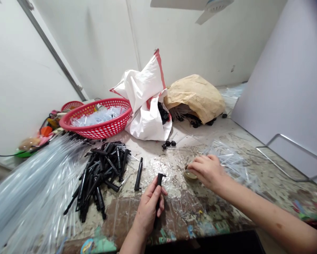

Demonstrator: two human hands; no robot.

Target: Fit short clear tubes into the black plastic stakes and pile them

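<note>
Near the table's front edge, my left hand (150,204) is wrapped round a black plastic piece (159,179), held upright with a small hooked tip at its top. My right hand (207,170) is at a small round container (190,174), its fingertips at the rim; whether they hold anything is hidden. A single black piece (139,174) lies on the table left of my left hand. Farther left is a heap of similar black pieces (98,173). Clear thin tubes (229,160) lie loose beyond my right hand.
Long clear tubes (36,176) cover the left side. Behind stand a red basket (102,132) of clear pieces, a white sack (145,88) and a brown paper bag (197,93). A wire frame (280,173) rests against the right panel.
</note>
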